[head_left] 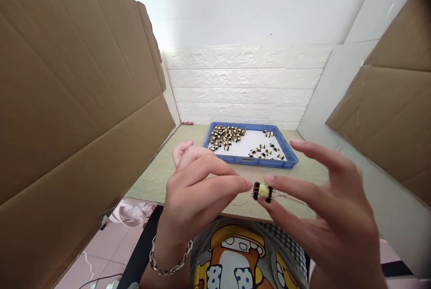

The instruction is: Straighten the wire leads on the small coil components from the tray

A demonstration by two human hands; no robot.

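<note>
A small transformer coil [264,191] with black ends, a pale yellow wrapped middle and rows of metal pins is pinched between the thumb and index finger of my right hand [323,199]. Its other fingers are partly hidden. Fine wires [292,197] trail from the coil's right end. My left hand [202,181] has its thumb and index finger pressed together right at the coil's left pins; what lies between those fingertips is too small to make out. A faint thin wire curves below the left fingertips. Both hands are above the table's front part.
Behind my hands, a blue tray [292,161] lined with white holds a heap of similar coils [227,135] at left and several loose ones at right. A red marker-like stick [187,123] lies at the back left of the wooden table [151,176]. Cardboard panels [81,77] flank both sides.
</note>
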